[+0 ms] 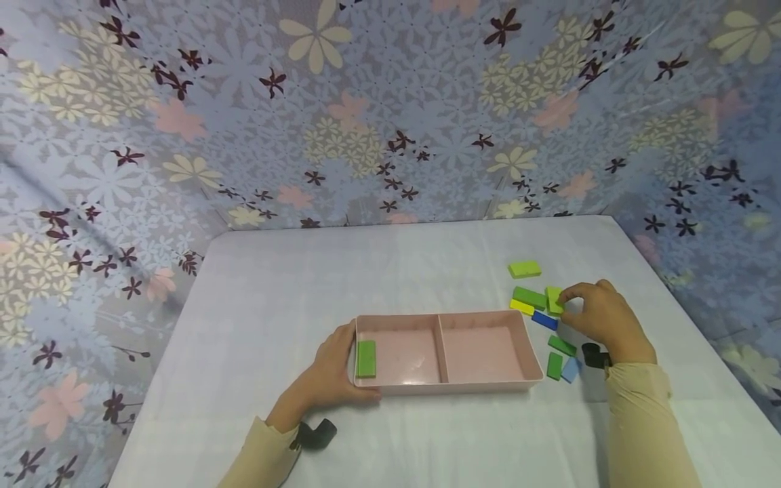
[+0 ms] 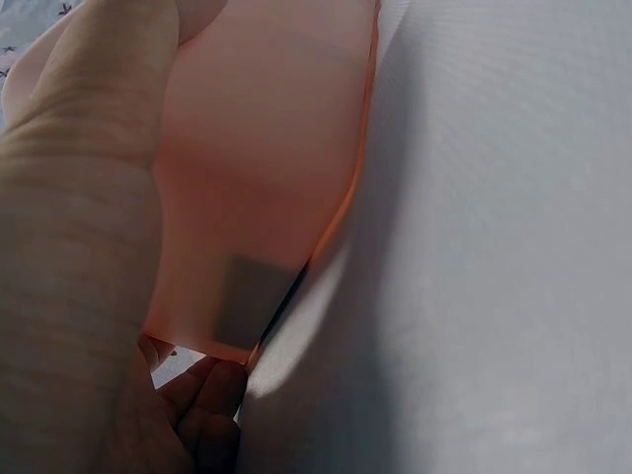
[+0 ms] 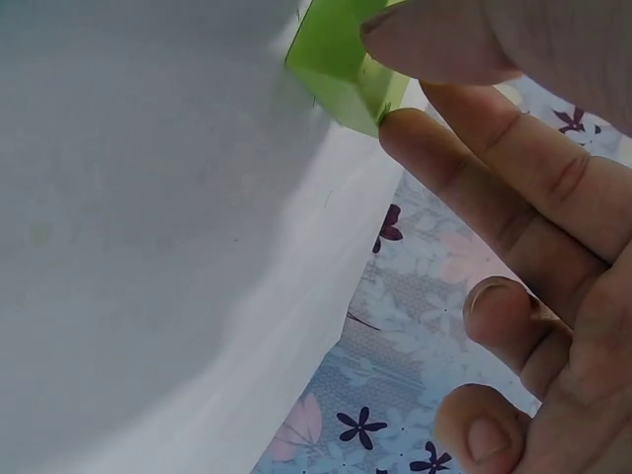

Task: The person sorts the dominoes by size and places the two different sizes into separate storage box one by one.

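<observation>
My left hand [image 1: 334, 369] grips the left end of a pink two-compartment tray [image 1: 443, 352], thumb along its front wall. In the left wrist view the thumb lies against the tray's pink wall [image 2: 267, 148], with other fingers curled at its far corner. A green block [image 1: 367, 359] lies in the left compartment, against the end wall; the right compartment holds nothing. Right of the tray, my right hand [image 1: 604, 318] pinches a lime-green block [image 1: 554, 300] between thumb and fingers. The right wrist view shows that block [image 3: 341, 64] with the thumb over it and a fingertip at its edge.
Beside the right hand lie a green block [image 1: 529, 298], a yellow block [image 1: 522, 307] and a dark blue block [image 1: 545, 320]. Another lime-green block [image 1: 525, 270] is farther back. Nearer are green blocks [image 1: 554, 366] and a light blue block [image 1: 571, 370]. Flowered cloth [image 1: 390, 135] rises behind the white table [image 1: 274, 285].
</observation>
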A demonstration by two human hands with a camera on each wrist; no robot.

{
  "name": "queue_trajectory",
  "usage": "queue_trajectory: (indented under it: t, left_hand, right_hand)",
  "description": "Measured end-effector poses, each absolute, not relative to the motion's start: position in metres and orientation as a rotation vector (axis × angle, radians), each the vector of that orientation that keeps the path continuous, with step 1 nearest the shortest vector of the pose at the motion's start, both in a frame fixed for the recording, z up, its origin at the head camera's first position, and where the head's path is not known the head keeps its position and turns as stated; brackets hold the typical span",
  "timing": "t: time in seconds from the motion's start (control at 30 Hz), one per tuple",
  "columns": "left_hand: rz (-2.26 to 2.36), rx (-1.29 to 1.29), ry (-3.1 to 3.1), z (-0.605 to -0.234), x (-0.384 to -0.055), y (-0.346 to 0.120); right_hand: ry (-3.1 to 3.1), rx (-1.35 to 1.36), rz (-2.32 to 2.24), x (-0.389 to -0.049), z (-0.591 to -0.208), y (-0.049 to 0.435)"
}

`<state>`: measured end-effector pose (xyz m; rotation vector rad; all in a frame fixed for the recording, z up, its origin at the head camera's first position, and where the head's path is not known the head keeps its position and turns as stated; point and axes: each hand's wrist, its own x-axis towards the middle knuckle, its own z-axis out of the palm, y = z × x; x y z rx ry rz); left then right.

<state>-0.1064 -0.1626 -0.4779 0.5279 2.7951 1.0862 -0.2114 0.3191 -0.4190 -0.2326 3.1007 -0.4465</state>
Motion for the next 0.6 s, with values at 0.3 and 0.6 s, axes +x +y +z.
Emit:
queue_trajectory:
  t: [0.3, 0.6]
  left_hand:
    - [1.07, 0.547, 2.807, -0.481, -0.107, -0.163]
    - [1.069, 0.537, 2.806, -0.48, -0.108, -0.163]
  right_hand:
    - [3.088, -0.383, -0.419, -0.221, -0.419, 0.32]
    - [3.021, -0.379, -0.396, -0.225, -0.415, 0.318]
